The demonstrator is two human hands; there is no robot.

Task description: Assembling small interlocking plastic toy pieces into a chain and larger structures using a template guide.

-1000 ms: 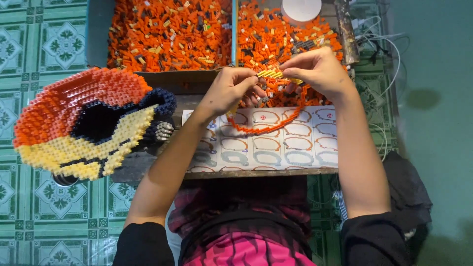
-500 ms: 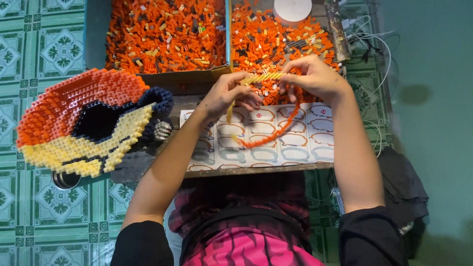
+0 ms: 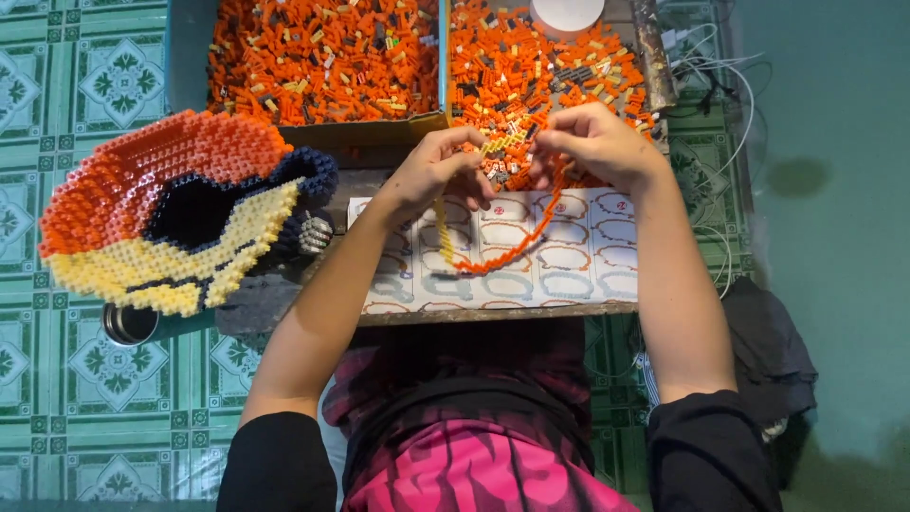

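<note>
My left hand and my right hand hold up a chain of small folded pieces over a low table. The chain is orange with a yellow stretch at its top and down its left side. It hangs in a loop from both hands, its lowest part near a white sheet printed with oval shapes. Each hand pinches the chain's upper end between its fingers. Behind the hands is a box of loose orange pieces.
A second box of orange and dark pieces stands at the back left. A large curved model of orange, dark blue and yellow pieces rests left of the table. A round tin sits on the green tiled floor. White cables lie at right.
Both hands have lifted the chain off the sheet, so the flat ring now hangs as a drooping loop. The yellow stretch has swung down on the left side.
</note>
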